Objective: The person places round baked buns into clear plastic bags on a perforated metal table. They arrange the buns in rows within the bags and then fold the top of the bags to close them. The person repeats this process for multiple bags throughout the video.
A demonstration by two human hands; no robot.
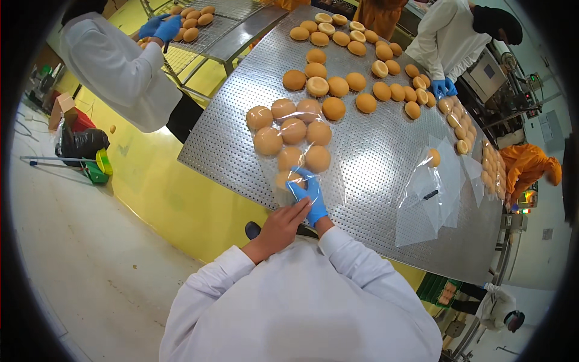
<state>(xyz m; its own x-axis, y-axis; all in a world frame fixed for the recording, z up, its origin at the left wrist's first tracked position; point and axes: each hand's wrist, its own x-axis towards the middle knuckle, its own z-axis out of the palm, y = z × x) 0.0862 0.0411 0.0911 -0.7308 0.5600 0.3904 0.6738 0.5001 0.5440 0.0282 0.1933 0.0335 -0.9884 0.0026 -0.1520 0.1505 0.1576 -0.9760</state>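
Note:
A clear plastic bag (280, 128) with several round brown buns (294, 130) in rows lies on the perforated metal table (238, 139), its near end toward me. At that end my right hand (310, 198), in a blue glove, is closed around a bun (289, 180) under the shiny film. My bare left hand (280, 230) is just left of it, fingers straight and together, pressed across the heel of the glove at the bag's near edge. The thumb and the film under those fingers are hidden. Loose buns (338, 86) lie beyond the bag, some pale side up.
Flat clear bags (419, 208) lie on the right with a black marker (430, 195) and a single bun (434, 158) on them. Filled bags (493, 172) line the right edge. Co-workers in white (120, 72) and orange (531, 169) stand around. A wire rack (226, 9) stands back left.

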